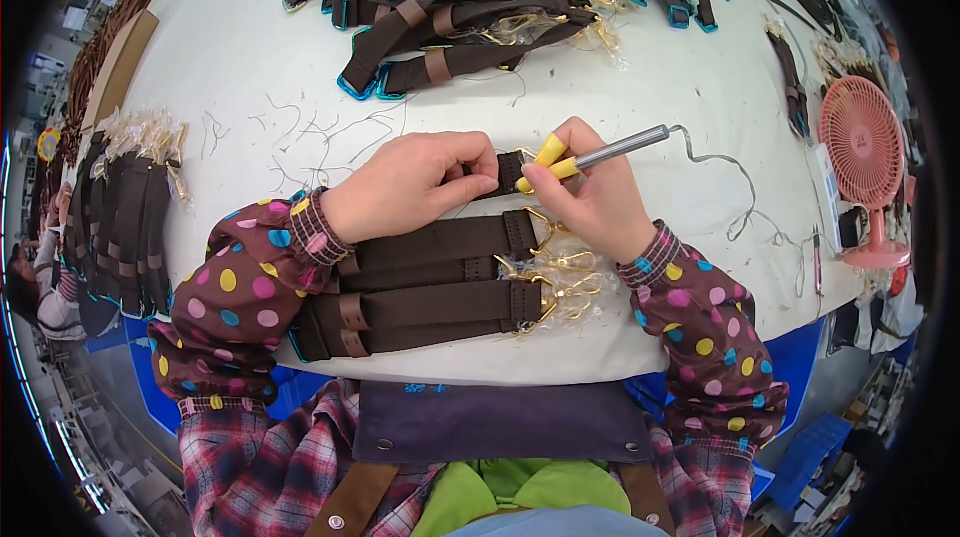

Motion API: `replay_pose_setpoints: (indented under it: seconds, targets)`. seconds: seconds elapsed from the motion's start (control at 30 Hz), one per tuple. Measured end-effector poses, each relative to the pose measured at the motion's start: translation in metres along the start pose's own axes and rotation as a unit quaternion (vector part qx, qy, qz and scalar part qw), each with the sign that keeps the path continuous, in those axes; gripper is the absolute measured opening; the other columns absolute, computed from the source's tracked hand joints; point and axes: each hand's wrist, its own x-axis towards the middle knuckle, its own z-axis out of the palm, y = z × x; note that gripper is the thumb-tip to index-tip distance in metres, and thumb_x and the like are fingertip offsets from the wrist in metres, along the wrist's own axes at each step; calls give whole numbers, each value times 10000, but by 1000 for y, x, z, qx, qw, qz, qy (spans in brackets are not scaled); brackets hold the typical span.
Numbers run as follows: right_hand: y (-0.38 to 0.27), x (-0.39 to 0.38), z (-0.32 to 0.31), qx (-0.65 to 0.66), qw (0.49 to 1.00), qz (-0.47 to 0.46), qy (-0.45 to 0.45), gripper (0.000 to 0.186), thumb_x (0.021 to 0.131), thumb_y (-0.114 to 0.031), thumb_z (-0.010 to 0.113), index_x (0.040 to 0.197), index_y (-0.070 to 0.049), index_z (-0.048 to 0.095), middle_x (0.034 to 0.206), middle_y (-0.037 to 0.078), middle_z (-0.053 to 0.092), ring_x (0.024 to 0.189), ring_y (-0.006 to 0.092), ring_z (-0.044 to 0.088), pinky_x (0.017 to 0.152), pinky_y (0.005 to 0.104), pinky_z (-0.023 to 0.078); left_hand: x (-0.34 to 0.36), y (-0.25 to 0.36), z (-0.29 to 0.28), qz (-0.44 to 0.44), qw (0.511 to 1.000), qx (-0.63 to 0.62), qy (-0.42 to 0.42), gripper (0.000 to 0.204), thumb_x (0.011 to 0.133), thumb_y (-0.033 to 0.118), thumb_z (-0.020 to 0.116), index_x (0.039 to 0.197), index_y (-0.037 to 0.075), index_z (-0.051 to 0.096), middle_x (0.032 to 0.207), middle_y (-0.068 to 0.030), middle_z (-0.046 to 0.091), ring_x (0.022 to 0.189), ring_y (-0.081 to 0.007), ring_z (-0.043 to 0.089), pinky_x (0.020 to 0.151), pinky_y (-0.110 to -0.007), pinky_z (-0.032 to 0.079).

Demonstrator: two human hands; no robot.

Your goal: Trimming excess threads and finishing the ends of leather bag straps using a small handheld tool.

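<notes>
A soft, light brown strap (505,172), best gripped near its stitched end, was pinned flat by the clenched left hand (405,185) just above the stacked straps (430,282), while the right hand (590,199) grasped a yellow-handled tool (590,157).

strap pile (480,7) behind hands, fan (862,162) right

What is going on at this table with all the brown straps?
A person is working on a brown strap at a white table. The left hand pins the strap's end down, while the right hand holds a pen-like corded tool with a yellow grip against it. Two more straps with gold clips lie just in front of the body, a pile of straps sits at the far side, and a pink fan stands on the right.
</notes>
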Motion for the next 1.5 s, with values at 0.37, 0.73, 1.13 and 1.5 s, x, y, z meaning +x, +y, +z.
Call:
replay_pose_setpoints:
  seconds: [0.37, 0.73, 1.13, 1.5]
  targets:
    - [0, 0, 1, -14, 1000, -8, -3, 243, 854, -142, 685, 895, -16, 481, 727, 66, 596, 603, 107, 584, 540, 235, 477, 0, 0, 0, 10, 1000, 11, -1, 98, 903, 126, 618, 918, 36, 581, 755, -27, 571, 653, -105, 515, 618, -254, 443]
    - [-6, 1, -1, -13, 1000, -10, 0, 227, 860, -128, 674, 896, -14, 482, 726, 57, 593, 610, 97, 583, 537, 233, 476, -5, 0, -12, 43, 997, 19, -54, 105, 884, 127, 638, 929, 45, 590, 872, -47, 597, 711, -119, 551, 633, -265, 465]
    - [2, 0, 0, 33, 999, 2, 24, 196, 872, -118, 653, 876, -17, 486, 701, 32, 563, 593, 61, 535, 517, 225, 442, 23, -2, -9, 109, 989, 89, -52, 139, 846, 93, 660, 956, 47, 588, 889, -73, 579, 748, -195, 583, 646, -304, 489]
    - [0, 2, -2, 21, 1000, 13, 18, 210, 866, -127, 660, 862, -23, 478, 685, 40, 573, 579, 82, 566, 516, 232, 451, 31, -7, -7, 103, 990, 70, -62, 105, 868, 89, 629, 933, 32, 570, 889, -73, 587, 764, -217, 591, 675, -308, 482]
